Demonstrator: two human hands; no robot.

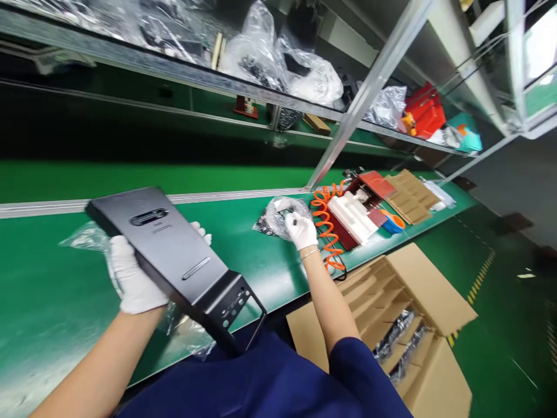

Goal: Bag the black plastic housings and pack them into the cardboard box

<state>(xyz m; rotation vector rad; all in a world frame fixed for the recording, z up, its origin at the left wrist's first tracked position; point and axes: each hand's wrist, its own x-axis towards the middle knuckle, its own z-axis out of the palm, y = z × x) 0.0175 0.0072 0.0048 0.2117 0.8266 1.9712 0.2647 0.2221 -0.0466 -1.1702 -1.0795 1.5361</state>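
Note:
My left hand (133, 278), in a white glove, is closed around a dark grey housing (169, 238) with an oval slot, a long narrow slot and a black bracket-like end with holes and a rectangular opening. The housing is tilted above the bench. Stretched to the right, my gloved right hand (302, 232) pinches a small black part (295, 221). That hand is over a round, clear plastic container or bag (276, 215) with small dark pieces beside it. Clear plastic film (89, 237) lies behind and under the left hand.
Right of my right hand are an orange coiled hose (322, 223), a red-and-white fixture (354, 215), a blue-and-orange roll (393, 222) and cardboard dividers (411, 197). An open carton (435, 290) with wrapped parts stands at the bench's front. A metal shelf post (369, 87) rises behind.

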